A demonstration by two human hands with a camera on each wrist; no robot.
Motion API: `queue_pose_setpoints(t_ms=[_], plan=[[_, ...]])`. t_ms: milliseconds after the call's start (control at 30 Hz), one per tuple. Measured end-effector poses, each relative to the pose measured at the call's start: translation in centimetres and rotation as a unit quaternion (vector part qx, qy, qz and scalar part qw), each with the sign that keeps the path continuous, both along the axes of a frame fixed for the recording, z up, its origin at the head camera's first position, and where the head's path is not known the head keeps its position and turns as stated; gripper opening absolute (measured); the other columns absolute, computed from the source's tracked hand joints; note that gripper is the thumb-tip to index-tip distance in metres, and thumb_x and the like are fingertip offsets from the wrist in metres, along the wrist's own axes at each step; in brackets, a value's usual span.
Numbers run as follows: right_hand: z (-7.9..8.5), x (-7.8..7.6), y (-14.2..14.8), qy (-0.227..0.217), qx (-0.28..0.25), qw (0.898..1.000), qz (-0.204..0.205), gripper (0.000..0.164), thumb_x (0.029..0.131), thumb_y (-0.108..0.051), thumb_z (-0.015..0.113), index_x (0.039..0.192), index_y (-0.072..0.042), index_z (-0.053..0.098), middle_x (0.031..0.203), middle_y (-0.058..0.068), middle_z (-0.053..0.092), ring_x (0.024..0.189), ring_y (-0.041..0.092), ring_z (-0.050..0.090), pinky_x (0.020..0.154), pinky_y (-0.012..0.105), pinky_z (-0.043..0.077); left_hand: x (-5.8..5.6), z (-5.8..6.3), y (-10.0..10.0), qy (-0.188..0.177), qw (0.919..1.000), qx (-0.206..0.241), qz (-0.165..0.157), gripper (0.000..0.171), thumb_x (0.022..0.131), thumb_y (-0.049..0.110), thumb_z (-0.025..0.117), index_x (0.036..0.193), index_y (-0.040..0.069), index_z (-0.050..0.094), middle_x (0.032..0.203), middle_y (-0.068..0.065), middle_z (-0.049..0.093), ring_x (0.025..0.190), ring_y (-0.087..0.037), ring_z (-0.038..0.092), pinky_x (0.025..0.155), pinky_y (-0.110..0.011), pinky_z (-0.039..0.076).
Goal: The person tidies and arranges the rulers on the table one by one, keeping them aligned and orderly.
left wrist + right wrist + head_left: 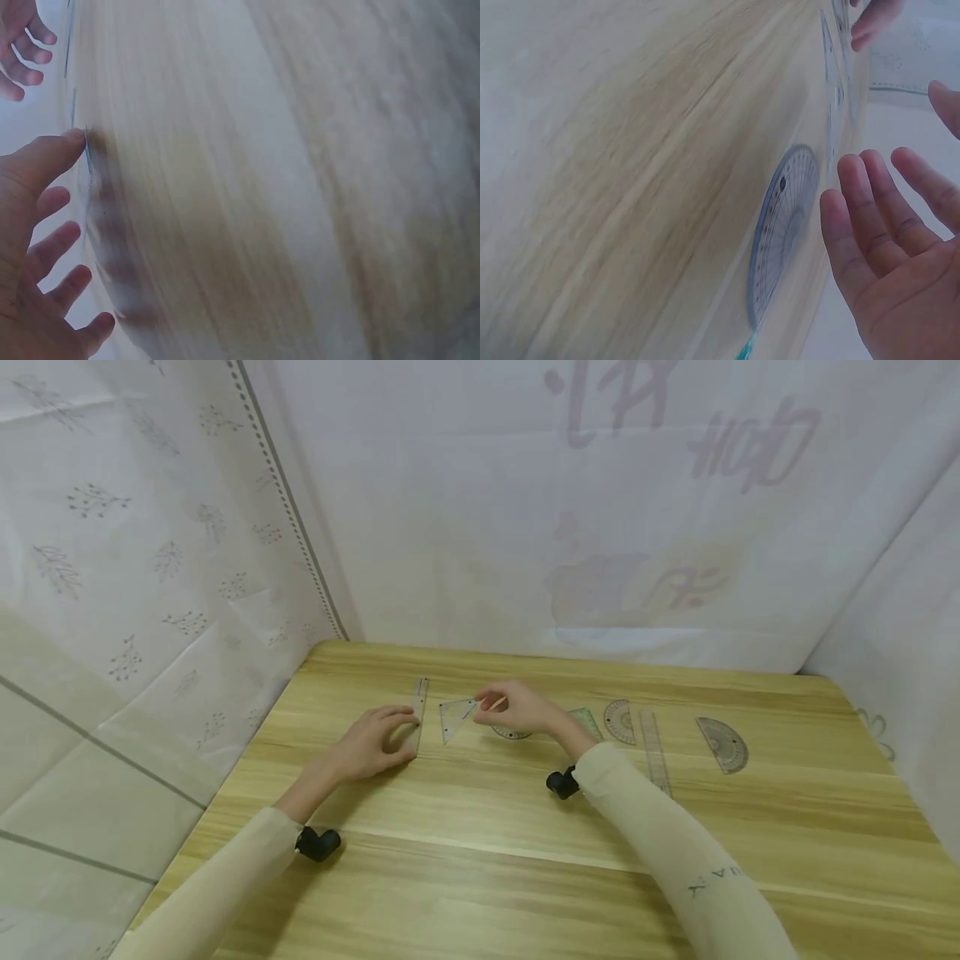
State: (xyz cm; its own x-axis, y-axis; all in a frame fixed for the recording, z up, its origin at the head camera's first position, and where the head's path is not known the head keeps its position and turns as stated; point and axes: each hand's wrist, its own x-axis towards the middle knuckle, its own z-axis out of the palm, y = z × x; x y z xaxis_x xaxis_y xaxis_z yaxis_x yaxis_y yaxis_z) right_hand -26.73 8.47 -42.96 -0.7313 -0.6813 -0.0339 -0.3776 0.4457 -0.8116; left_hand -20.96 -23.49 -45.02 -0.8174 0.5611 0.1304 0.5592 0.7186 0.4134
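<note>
Left fingers (56, 247) wide at ruler's (421, 698) edge, right fingers (866, 214) wide near triangle (452, 717), gap between

Protractor (512, 734) part-hidden by one of the hands (519, 707)

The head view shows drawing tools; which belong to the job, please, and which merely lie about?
Likely the job's: ruler by left hand; triangle, partly covered protractor by right hand.

Likely lying about: green tool, middle protractor, other ruler, far-right protractor.
</note>
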Motion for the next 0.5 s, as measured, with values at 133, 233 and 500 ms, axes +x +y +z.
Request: queue_pose_setpoints(t_ms=[133, 233, 500], plan=[[-0.1, -0.2, -1.1, -0.003, 0.008, 1.000, 0.000, 0.050, 0.101, -0.029, 0.067, 0.141, -0.001, 0.056, 0.121, 0.008, 0.064, 0.112, 0.024, 0.063, 0.095, 0.036, 0.050, 0.0, 0.0, -0.2, 0.010, 0.9999, -0.002, 0.008, 0.058, 0.090, 0.023, 0.080, 0.136, -0.004, 0.058, 0.143, -0.026, 0.050, 0.133, -0.047, 0.042, 0.110, -0.063, 0.026], [-0.2, -0.4, -2.0, -0.007, 0.004, 1.000, -0.004, 0.051, 0.101, -0.030, 0.068, 0.142, -0.002, 0.056, 0.123, 0.008, 0.063, 0.112, 0.023, 0.062, 0.095, 0.037, 0.050, 0.0, 0.0, -0.4, 0.012, 0.9998, -0.002, 0.016, 0.059, 0.090, 0.026, 0.080, 0.136, -0.004, 0.058, 0.143, -0.026, 0.050, 0.132, -0.047, 0.043, 0.110, -0.063, 0.027], [-0.4, -0.6, -3.7, -0.020, -0.023, 0.999, -0.012, 0.054, 0.100, -0.027, 0.069, 0.143, 0.000, 0.054, 0.129, 0.014, 0.059, 0.114, 0.025, 0.061, 0.095, 0.036, 0.050, 0.0, -0.1, -0.6, 0.000, 0.9996, 0.002, 0.028, 0.062, 0.090, 0.029, 0.081, 0.138, -0.003, 0.056, 0.145, -0.022, 0.050, 0.134, -0.044, 0.042, 0.112, -0.061, 0.026]])
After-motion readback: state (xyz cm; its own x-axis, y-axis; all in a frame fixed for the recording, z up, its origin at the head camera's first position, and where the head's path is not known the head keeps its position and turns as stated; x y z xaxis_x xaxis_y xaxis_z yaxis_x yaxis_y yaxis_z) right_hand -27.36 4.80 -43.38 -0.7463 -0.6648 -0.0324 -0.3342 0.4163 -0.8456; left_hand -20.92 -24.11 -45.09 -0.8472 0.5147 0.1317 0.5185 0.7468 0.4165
